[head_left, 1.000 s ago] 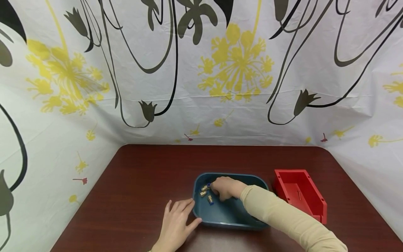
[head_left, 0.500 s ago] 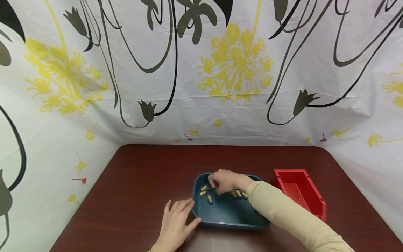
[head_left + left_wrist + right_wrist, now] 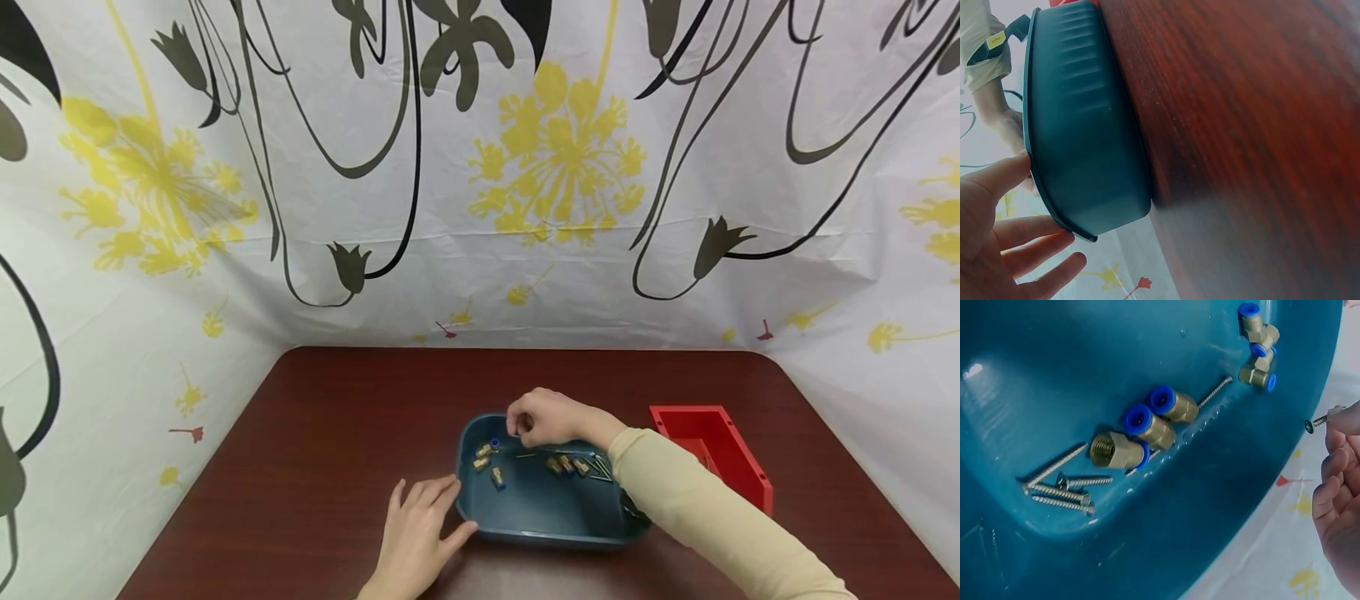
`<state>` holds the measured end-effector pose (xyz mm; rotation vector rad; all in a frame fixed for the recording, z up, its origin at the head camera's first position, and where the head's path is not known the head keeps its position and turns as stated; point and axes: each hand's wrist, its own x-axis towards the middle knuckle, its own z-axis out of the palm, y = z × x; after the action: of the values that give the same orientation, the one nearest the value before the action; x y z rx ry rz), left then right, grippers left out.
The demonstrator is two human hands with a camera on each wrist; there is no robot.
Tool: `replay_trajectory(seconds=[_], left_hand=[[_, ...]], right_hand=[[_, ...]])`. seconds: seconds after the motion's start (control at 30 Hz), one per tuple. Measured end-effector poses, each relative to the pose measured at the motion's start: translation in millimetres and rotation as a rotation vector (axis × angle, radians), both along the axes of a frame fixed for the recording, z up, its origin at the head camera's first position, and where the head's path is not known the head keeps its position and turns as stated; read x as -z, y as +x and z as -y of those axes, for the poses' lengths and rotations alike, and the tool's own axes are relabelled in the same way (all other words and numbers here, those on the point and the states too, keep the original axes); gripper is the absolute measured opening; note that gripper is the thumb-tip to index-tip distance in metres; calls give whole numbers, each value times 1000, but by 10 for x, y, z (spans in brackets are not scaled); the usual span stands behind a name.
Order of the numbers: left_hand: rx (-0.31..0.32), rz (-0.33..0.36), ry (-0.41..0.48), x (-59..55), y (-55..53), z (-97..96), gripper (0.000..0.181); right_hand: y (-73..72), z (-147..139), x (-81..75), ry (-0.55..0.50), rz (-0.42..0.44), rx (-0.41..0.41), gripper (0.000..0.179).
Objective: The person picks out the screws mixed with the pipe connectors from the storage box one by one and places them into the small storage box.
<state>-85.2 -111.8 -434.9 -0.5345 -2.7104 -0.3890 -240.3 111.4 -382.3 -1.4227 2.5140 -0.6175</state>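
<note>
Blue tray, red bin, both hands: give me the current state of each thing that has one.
Blue tray: upright on the table, holds brass fittings and screws.
Brass fittings: loose, lying in the tray.
Screws: loose, lying flat.
Right hand: raised over the tray's far rim, pinches one screw.
Left hand: flat on the table, thumb against the tray's rim.
Red bin: upright, open-topped.

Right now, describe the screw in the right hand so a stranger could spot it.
Find the blue tub on the dark red table. The right hand hovers above its far rim, pinching one screw. Every other screw lies loose inside the tub.
</note>
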Motion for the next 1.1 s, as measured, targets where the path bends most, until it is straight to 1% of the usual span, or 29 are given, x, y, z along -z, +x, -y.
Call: replay_trajectory(seconds=[0.13, 0.3, 0.57, 0.77, 1.0, 1.1], left_hand=[[-1, -15, 5, 12, 5, -1, 52], [-7, 7, 8, 8, 5, -4, 52], [-2, 7, 18, 1, 6, -11, 52], [-7, 8, 21, 3, 7, -14, 51], [-12, 5, 14, 6, 5, -16, 52], [-11, -4, 11, 3, 6, -15, 51]], right_hand=[[6, -88, -47, -36, -7, -1, 15], [-3, -237, -113, -78, -15, 18, 17], [-17, -573, -232, -118, -26, 84, 19], [-20, -846, -286, -145, -62, 128, 21], [4, -1191, -338, -156, -74, 231, 22], [37, -1349, -354, -160, -50, 286, 21]])
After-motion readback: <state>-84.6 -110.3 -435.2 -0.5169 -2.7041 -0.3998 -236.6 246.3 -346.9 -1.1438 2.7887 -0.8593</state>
